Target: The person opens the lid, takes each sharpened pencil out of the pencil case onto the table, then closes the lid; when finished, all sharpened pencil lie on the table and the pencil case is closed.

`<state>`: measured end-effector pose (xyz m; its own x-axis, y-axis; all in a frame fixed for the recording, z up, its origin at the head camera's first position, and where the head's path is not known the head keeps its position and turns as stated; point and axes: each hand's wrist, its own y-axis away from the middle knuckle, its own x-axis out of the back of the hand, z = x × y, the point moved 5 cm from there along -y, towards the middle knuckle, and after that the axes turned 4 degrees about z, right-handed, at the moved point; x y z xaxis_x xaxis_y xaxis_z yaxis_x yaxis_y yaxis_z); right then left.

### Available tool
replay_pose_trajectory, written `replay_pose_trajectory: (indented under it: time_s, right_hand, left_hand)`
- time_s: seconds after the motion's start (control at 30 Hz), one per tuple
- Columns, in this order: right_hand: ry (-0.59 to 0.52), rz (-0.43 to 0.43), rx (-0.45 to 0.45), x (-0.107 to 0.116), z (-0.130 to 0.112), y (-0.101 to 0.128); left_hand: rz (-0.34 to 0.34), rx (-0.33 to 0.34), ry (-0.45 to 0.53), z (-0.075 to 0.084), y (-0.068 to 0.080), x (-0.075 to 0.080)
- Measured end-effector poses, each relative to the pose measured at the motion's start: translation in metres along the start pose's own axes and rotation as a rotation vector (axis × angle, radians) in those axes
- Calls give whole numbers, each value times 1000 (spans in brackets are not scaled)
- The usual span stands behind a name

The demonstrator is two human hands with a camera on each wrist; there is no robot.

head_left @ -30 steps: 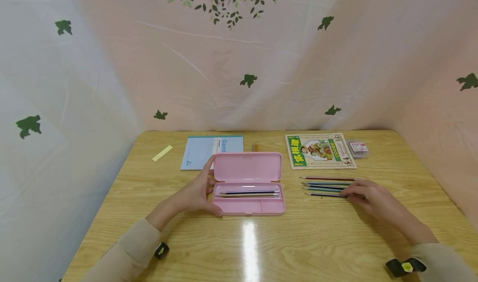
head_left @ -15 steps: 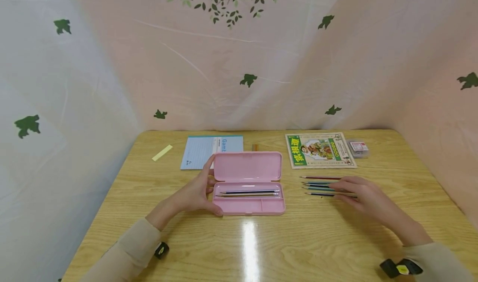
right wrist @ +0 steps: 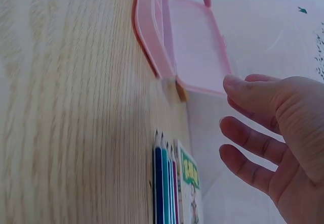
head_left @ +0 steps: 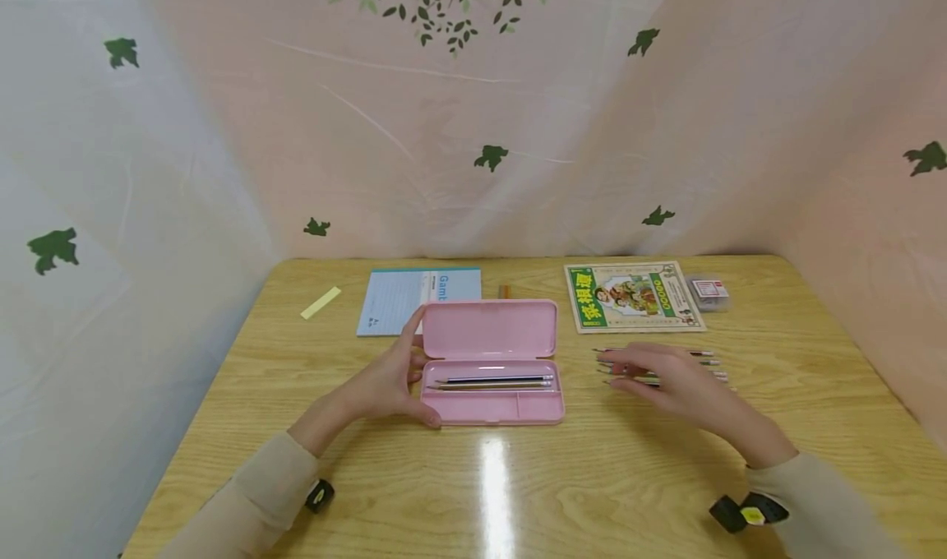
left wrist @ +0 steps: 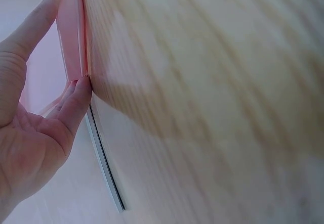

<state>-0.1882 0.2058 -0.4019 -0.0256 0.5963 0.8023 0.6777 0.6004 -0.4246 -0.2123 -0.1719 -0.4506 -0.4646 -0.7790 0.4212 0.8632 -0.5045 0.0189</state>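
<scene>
At the centre of the head view, an open pink pencil case (head_left: 491, 382) lies on a wooden table (head_left: 518, 485), with two pencils (head_left: 494, 383) already in its tray. The left hand (head_left: 388, 378) steadies the case's left end, thumb and fingers resting against its edge. Right of centre, the right hand (head_left: 669, 378) hovers over a row of loose coloured pencils (head_left: 706, 363). A second ago its fingers lay on the pencils' right ends; it has since slid left along the row and now covers their tips, so a pickup looks under way but not finished. From above, the grip cannot be told. The right wrist view settles it: the fingers (right wrist: 253, 143) are spread and loosely curved, holding nothing, with the pencils (right wrist: 164, 183) flat on the wood beside a green booklet (right wrist: 188, 178). Along the upper edge sit a blue notebook (head_left: 399, 296), a yellow slip (head_left: 321, 302) and a small clear box (head_left: 709, 291).
</scene>
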Motion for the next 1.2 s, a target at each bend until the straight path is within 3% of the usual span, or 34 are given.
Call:
replay_pose_trajectory:
  time_s: [0.23, 0.57, 0.77, 1.03, 1.2]
  right_hand:
    - [-67, -31, 36, -19, -10, -22]
    - [-97, -180, 25, -59, -25, -58]
    - [-55, -272, 11, -82, -32, -71]
    - [7, -317, -34, -98, -39, -86]
    - [21, -325, -9, -104, -38, -88]
  left_hand:
    - [-1, -2, 2, 2, 0, 0]
    - [1, 9, 8, 1, 1, 1]
    - [6, 14, -3, 0, 1, 1]
    - [8, 7, -7, -2, 0, 1]
    - [8, 5, -17, -1, 0, 0]
